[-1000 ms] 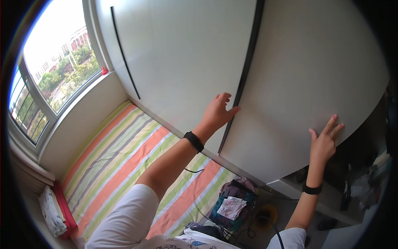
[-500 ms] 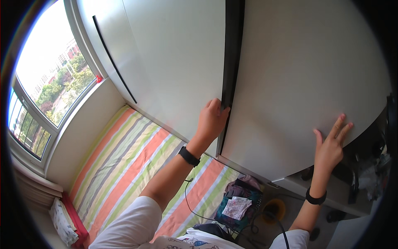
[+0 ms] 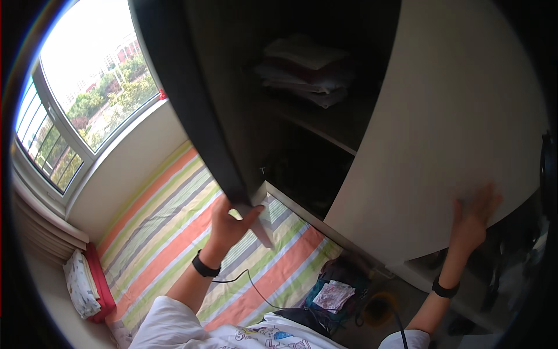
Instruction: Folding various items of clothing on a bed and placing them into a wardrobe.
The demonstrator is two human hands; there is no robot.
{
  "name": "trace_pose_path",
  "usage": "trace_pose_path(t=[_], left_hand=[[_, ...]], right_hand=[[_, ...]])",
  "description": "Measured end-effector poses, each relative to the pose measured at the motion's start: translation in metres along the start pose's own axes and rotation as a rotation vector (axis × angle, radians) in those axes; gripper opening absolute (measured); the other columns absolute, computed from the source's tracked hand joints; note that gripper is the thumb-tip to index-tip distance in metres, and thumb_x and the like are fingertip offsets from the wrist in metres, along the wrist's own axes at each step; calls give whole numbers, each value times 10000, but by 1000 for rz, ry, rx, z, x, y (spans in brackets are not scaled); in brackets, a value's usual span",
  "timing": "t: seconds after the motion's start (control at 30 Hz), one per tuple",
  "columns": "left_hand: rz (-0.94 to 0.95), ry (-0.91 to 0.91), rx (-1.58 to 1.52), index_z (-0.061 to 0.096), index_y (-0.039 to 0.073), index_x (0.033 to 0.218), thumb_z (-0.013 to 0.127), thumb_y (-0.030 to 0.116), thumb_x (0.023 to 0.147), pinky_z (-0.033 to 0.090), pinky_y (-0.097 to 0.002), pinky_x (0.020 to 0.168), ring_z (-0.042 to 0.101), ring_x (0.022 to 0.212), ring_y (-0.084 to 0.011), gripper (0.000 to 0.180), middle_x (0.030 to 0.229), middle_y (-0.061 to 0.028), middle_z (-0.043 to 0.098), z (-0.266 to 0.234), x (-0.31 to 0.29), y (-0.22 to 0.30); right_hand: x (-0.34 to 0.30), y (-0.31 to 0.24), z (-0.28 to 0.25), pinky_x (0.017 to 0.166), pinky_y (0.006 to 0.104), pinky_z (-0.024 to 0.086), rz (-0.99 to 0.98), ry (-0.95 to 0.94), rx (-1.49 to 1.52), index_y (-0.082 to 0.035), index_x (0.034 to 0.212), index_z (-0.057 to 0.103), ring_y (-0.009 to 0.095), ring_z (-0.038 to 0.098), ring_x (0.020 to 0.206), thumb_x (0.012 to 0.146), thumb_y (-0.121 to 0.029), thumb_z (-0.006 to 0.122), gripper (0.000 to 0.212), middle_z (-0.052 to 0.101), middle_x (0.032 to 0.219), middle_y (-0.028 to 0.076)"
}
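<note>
My left hand [image 3: 226,229] is closed round the edge of a wardrobe door [image 3: 200,110], near its lower corner, and the door stands swung out to the left. Behind it the dark inside of the wardrobe shows, with a stack of folded cloth items [image 3: 308,70] on a shelf [image 3: 317,129]. Further right, the fingers of my right hand [image 3: 472,225] are spread against a pale, closed wardrobe panel [image 3: 442,116], slightly smeared by motion. Below the shelf, the dark compartment's contents are too dim to make out. Each wrist wears a black band.
A bed with a striped cover [image 3: 163,232] lies below the door. On its near end are dark patterned fabric and a small pale folded cloth [image 3: 333,295]. A black cable [image 3: 256,291] crosses the bed. Folded bedding [image 3: 82,285] lies at left under the window [image 3: 110,87].
My left hand has pulled the door open toward me and to the left, uncovering the wardrobe's inside. My right hand has slid slightly lower on the other panel.
</note>
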State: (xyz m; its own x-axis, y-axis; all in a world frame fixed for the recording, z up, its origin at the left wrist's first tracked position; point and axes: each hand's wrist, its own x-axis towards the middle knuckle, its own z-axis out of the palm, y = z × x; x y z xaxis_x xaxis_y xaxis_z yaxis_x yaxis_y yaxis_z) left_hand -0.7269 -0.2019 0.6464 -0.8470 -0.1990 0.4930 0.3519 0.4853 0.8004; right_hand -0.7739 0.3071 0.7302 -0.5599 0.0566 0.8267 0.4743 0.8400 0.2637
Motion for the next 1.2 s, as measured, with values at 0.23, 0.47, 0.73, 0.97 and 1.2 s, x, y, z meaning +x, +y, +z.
trace_pose_path(t=[0.23,0.47,0.73,0.97,1.2], left_hand=[[-10,236,-38,523,-1,1154,708,24,847,499,-296,860,620,969,-146,359,1028,-73,634,-101,-13,-53],[-2,330,83,542,17,1132,663,102,918,503,-294,830,599,926,-127,260,985,-36,615,-180,2,-99],[-13,305,105,551,16,1212,633,111,941,504,-278,845,624,959,-130,298,1057,-53,666,-224,30,-130],[-28,299,64,549,19,1217,621,119,949,501,-282,860,622,975,-138,294,1055,-53,660,-232,46,-146],[7,317,39,549,16,1200,626,142,949,507,-300,863,617,973,-152,291,1042,-64,651,-244,48,-167]], right_hand=[[0,-2,-3,1025,343,473,27,-33,7,-97,1530,217,286,240,1455,851,-381,690,875,274,1577,43],[-4,-5,0,1024,401,467,49,-33,33,-119,1545,158,331,253,1443,896,-361,647,848,232,1590,72],[-5,-1,5,1096,437,377,53,-16,142,-95,1537,184,361,263,1435,901,-345,646,825,279,1564,141],[7,-68,-19,1157,543,240,-334,209,432,-79,1443,405,388,296,1414,850,-293,681,688,354,1506,194],[51,-213,-100,1189,515,180,-736,21,392,-89,1300,554,298,286,1432,786,-257,717,565,376,1505,133]])
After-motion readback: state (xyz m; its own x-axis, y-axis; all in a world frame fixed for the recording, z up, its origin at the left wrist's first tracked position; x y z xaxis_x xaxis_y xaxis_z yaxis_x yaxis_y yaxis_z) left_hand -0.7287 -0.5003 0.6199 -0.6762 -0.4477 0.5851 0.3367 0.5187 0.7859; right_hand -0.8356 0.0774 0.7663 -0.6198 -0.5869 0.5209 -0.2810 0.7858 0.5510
